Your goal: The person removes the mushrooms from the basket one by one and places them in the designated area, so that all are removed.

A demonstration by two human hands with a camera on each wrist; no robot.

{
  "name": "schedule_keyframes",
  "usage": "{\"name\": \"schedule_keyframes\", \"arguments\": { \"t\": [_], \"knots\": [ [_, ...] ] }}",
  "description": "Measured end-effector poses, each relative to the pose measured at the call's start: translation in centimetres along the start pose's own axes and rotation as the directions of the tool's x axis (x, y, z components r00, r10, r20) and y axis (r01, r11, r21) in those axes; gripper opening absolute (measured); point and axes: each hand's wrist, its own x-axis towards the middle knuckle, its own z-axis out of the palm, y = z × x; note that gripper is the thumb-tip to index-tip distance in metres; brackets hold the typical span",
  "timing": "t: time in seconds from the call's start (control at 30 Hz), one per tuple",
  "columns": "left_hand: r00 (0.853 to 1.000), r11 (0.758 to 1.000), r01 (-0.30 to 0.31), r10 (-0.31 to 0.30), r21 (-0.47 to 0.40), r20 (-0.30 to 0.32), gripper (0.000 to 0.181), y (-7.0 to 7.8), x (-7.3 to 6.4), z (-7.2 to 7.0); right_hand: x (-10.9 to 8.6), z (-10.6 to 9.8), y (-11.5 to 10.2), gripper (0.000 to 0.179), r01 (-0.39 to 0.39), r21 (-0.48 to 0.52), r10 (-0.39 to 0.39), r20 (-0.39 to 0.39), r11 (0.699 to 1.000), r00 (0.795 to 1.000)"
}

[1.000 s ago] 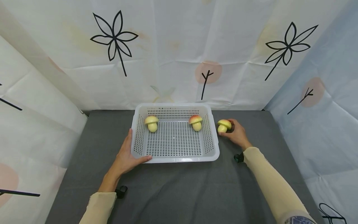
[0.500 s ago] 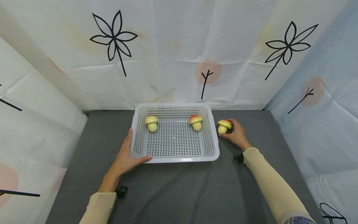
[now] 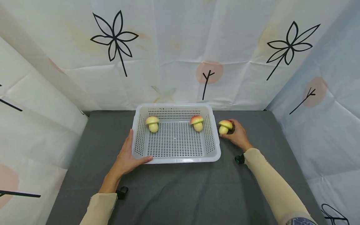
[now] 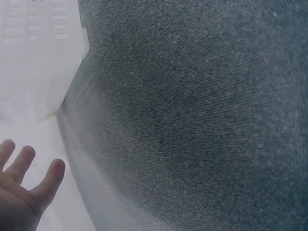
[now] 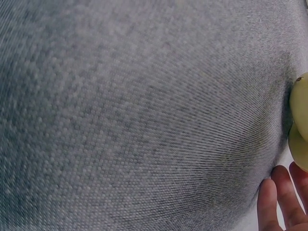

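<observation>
In the head view, your right hand (image 3: 239, 136) is bent round a toy mushroom (image 3: 226, 125) in a partly closed hold, thumb near the stem and fingers behind the cap. A light, even pinch across both parts should serve best; the rounded cap looks likely to slip if only one fingertip bears on it. The basket's rim (image 3: 174, 160) is just beside, so leave a little room to avoid knocking it. Your left hand (image 3: 126, 159) spreads wide round the near left corner, fingers along the side and thumb on the front edge, a good brace if you press gently. The held mushroom lies at the fingertips of your right hand, outside the basket; two mushrooms, the left one (image 3: 152, 123) and the right one (image 3: 197, 122), lie inside.

In the left wrist view, your fingers look apart and nearly straight; their contact with the basket is unclear here.

In the right wrist view, the mushroom is cut off at the right edge, above your fingertips; one meets it, two do not. Your thumb is out of sight.
</observation>
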Motion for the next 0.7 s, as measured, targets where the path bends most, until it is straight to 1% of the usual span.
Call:
{"name": "schedule_keyframes", "arguments": {
  "t": [0.2,0.7],
  "knots": [
    [1.000,1.000,0.000,0.000,-0.001,0.006,0.139,-0.01,0.00,-0.03,-0.10,0.01,-0.14,0.092,-0.004,-0.001,0.004,0.001,1.000,1.000],
    [1.000,1.000,-0.016,0.016,-0.003,-0.005,0.141,0.00,0.00,0.01,-0.04,-0.20,-0.14,0.095,-0.010,0.001,0.010,0.009,1.000,1.000]
  ]
}}
